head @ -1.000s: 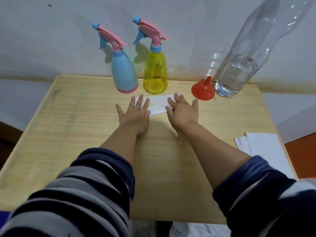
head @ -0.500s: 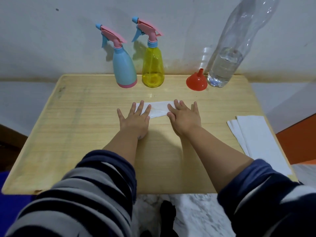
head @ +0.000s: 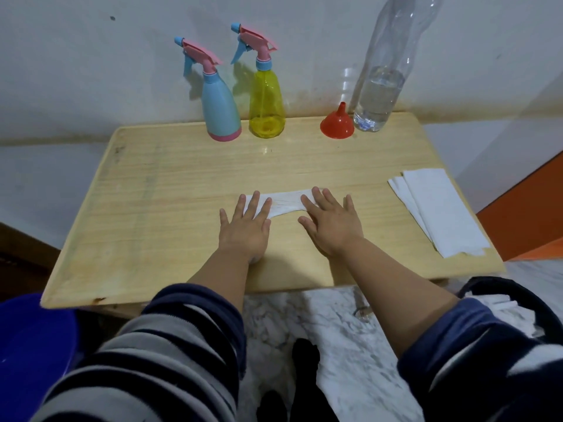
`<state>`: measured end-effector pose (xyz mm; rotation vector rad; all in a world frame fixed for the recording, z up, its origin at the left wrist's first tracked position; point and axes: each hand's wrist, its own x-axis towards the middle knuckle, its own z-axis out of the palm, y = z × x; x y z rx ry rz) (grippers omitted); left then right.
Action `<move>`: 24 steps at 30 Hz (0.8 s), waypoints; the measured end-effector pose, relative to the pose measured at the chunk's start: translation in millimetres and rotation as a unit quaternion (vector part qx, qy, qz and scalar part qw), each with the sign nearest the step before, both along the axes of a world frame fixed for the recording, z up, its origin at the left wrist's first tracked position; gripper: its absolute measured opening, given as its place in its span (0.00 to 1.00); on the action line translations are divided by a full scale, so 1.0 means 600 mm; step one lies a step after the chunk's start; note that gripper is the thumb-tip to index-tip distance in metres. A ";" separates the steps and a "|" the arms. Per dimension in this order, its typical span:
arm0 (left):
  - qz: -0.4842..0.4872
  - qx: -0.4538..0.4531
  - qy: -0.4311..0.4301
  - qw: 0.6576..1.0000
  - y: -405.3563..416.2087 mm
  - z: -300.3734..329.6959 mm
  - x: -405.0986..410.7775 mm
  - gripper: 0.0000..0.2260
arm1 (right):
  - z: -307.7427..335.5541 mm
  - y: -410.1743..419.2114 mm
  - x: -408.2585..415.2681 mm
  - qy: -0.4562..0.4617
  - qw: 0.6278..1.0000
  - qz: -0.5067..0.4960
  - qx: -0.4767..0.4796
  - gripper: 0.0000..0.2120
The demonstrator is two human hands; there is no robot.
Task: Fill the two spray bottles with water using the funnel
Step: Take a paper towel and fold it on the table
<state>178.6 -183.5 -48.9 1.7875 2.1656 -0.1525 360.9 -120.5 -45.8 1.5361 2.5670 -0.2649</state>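
A light blue spray bottle [head: 220, 109] and a yellow spray bottle [head: 266, 103], both with pink and blue trigger heads on, stand at the table's far edge by the wall. Right of them a red funnel [head: 336, 123] rests mouth down. Beside it stands a tall clear plastic bottle [head: 379, 95] partly filled with water. My left hand [head: 245, 228] and my right hand [head: 330, 222] lie flat, fingers spread, in the middle of the wooden table [head: 170, 208]. Their fingertips rest on a white paper tissue [head: 285, 204].
A stack of white paper towels [head: 438, 211] lies near the table's right edge. A blue round container [head: 30, 345] sits at the lower left below the table. The wall runs right behind the bottles. Marbled floor shows below the front edge.
The view has pulled back and tilted down, so the table's front edge and the floor now show. Both hands stay flat on the tissue.
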 end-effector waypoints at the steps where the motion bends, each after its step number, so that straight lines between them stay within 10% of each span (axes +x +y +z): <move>1: -0.004 0.005 -0.001 1.000 -0.012 -0.001 0.002 0.23 | -0.001 -0.013 0.004 0.009 1.000 -0.004 -0.008 0.27; 24: -0.028 0.092 -0.042 0.994 -0.200 -0.004 0.056 0.21 | 0.009 -0.195 0.073 0.092 0.995 -0.008 0.045 0.18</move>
